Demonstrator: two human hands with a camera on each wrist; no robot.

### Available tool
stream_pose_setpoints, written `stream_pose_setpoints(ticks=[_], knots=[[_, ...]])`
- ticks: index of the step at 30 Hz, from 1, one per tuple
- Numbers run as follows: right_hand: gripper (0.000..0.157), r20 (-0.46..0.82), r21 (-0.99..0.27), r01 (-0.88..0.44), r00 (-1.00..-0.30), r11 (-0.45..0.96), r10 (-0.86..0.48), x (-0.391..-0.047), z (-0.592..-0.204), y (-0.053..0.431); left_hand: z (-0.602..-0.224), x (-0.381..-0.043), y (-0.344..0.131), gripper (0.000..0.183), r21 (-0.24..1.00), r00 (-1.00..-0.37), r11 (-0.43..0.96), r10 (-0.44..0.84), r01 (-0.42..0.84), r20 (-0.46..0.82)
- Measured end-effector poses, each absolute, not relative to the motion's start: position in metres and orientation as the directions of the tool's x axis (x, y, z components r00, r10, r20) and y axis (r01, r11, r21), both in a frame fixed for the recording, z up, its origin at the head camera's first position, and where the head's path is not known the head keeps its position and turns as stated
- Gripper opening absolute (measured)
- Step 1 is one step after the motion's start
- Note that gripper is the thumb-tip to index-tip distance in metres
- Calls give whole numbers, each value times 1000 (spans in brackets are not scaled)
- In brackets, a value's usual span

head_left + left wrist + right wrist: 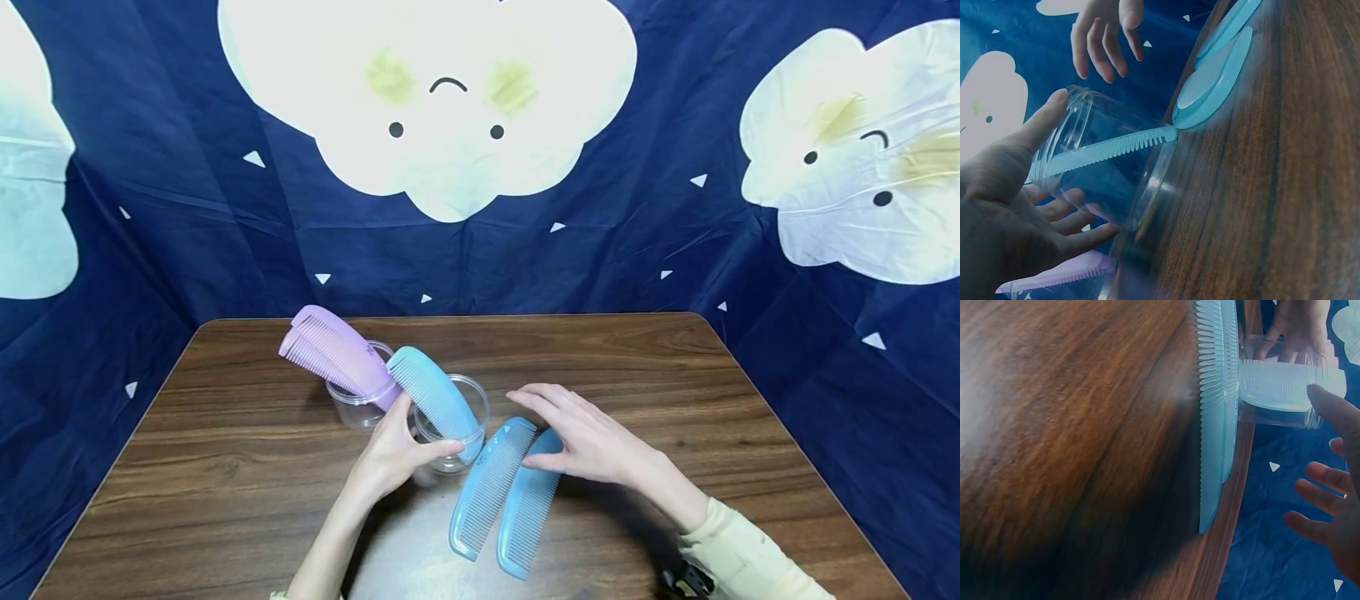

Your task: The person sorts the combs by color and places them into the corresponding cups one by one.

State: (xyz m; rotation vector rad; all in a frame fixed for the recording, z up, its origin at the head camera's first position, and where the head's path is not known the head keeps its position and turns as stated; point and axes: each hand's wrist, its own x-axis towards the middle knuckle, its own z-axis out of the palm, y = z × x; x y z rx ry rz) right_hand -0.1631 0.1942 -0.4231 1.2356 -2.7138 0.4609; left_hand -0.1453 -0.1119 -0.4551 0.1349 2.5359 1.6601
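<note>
My left hand [393,454] holds a clear plastic jar [1129,206], thumb at its rim and fingers round the far side. Inside that jar a light blue comb [438,396] leans to the left, its upper end sticking out above the rim. Two more blue combs lie side by side on the table just right of the jar: the left comb [480,504] and the right comb [521,525]. Over their far ends hovers my right hand [585,433], fingers spread apart and nothing in its grasp; it hides part of the right comb.
Left of the held jar stands a second clear jar [352,410] with purple combs [333,350] leaning out of it to the left. The brown wooden table [225,467] ends at a dark blue curtain [525,267] printed with white clouds.
</note>
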Motion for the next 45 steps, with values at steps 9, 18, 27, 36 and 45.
stream_pose_setpoints(ticks=[9,18,27,36,45], knots=[[85,120,-211,-749,-657,628,-744,-157,-424,198,-455,-145,-112,82,920,-990,391,133,14,-41],[83,55,-218,-774,-618,595,-784,-152,-425,199,-455,-145,-112,81,912,-992,411,123,14,-40],[83,-4,-224,-792,-583,568,-813,-148,-428,198,-455,-145,-112,84,906,-992,423,115,5,-48],[79,-71,-205,-804,-557,559,-827,-145,-435,197,-455,-145,-113,85,911,-992,412,115,7,-44],[73,-121,-161,-820,-536,550,-835,-145,-441,196,-457,-145,-112,87,904,-993,428,106,4,-46]])
